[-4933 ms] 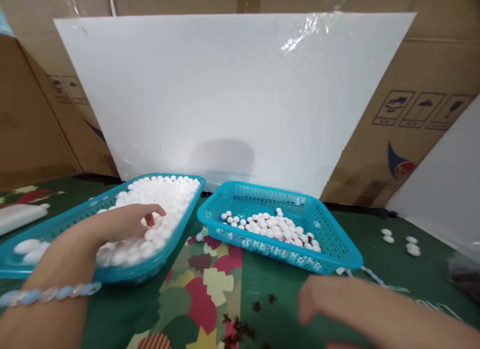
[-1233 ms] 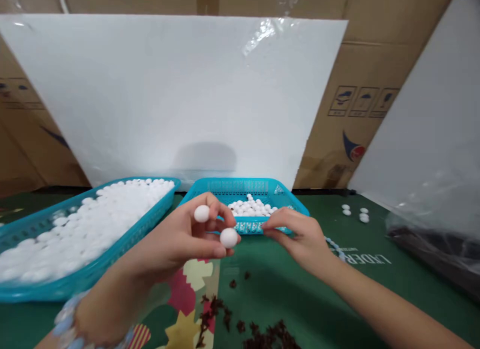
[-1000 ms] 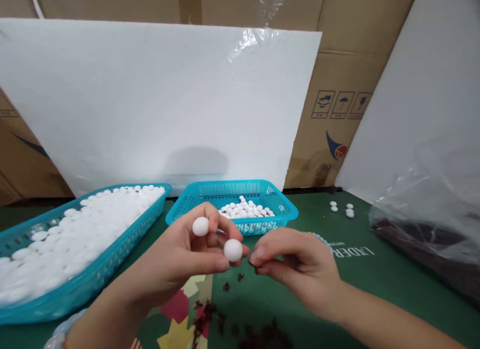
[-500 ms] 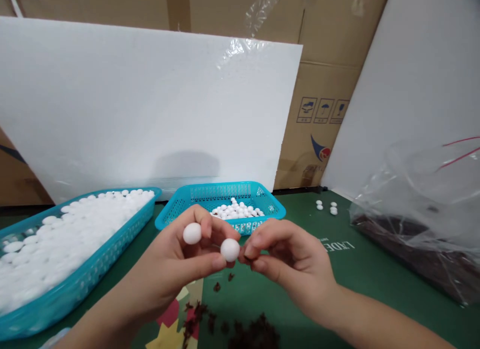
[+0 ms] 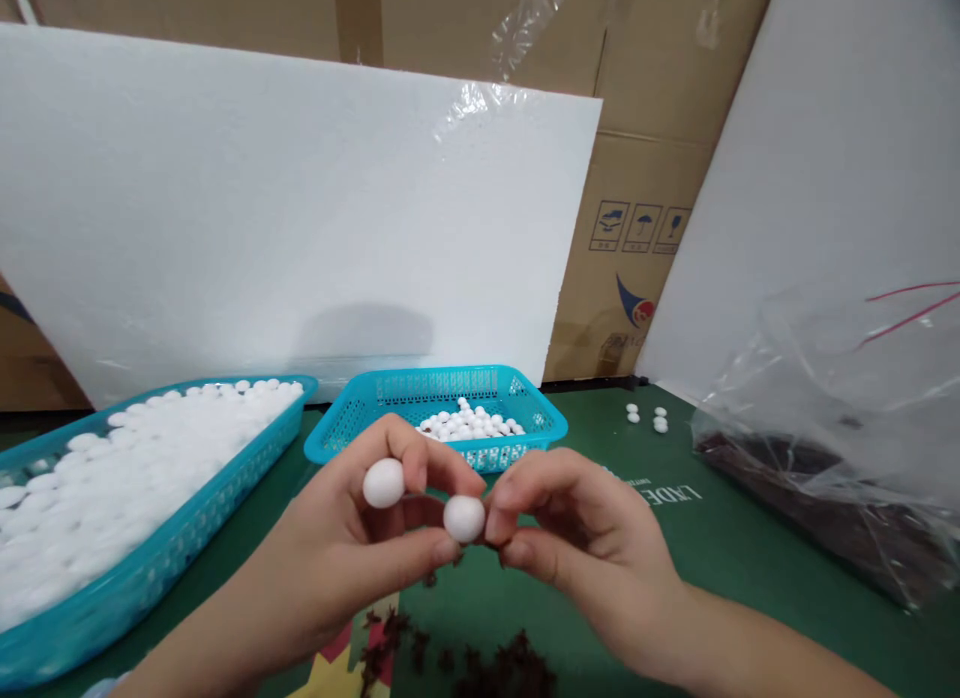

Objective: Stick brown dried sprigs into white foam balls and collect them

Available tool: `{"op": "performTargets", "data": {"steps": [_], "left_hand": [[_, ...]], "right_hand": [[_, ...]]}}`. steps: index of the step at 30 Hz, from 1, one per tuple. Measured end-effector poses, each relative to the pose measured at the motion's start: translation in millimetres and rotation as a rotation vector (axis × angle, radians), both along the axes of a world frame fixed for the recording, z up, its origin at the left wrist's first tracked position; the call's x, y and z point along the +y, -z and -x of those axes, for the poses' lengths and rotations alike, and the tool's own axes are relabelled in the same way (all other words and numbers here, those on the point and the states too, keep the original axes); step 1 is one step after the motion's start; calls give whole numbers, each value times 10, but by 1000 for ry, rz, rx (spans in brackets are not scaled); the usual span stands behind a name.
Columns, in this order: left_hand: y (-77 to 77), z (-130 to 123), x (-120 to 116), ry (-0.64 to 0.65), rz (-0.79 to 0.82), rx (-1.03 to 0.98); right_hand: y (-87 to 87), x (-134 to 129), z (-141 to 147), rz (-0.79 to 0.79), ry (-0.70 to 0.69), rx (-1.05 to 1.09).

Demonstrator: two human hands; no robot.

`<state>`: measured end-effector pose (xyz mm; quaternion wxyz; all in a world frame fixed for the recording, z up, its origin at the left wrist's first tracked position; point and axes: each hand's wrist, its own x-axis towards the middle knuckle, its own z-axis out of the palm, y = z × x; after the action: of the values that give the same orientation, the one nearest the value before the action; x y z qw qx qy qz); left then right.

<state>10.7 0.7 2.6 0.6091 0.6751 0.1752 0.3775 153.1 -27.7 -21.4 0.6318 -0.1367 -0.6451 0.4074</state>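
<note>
My left hand [image 5: 341, 553] is closed, pinching a small white ball [image 5: 463, 519] between thumb and fingertips. Another white ball [image 5: 383, 483] sits higher in the same hand, by the bent index finger. My right hand [image 5: 600, 548] meets it from the right, with thumb and fingers pinched against that first ball's right side. A small dark brown piece is in the right fingertips, now almost wholly hidden by them. Below the hands, small dark brown star-like pieces [image 5: 510, 668] lie loose on the green surface [image 5: 630, 598].
A blue basket [image 5: 247, 478] heaped with white balls stands at left. Behind my hands is a smaller blue basket [image 5: 352, 393] holding fewer balls. Several loose balls [image 5: 660, 419] lie at right, near a clear plastic bag [image 5: 817, 498] with dark brown contents. A white board [image 5: 300, 198] and cardboard stand behind.
My right fingertips have closed in against the ball, and the brown piece that showed between them is now mostly covered. Both hands sit slightly lower in view.
</note>
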Motion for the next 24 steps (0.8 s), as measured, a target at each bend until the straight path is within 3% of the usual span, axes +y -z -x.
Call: {"op": "performTargets", "data": {"steps": [7, 12, 16, 20, 24], "left_hand": [[-7, -23, -18, -17, -172, 35], [-1, -4, -81, -210, -406, 154], [-8, 12, -80, -201, -548, 192], [-15, 9, -101, -163, -582, 176], [-39, -30, -212, -276, -524, 176]], "right_hand": [[-8, -53, 22, -22, 24, -12], [-10, -74, 37, -41, 21, -14], [2, -86, 45, -63, 51, 1], [8, -99, 66, -40, 25, 26], [-10, -114, 79, -50, -2, 28]]}}
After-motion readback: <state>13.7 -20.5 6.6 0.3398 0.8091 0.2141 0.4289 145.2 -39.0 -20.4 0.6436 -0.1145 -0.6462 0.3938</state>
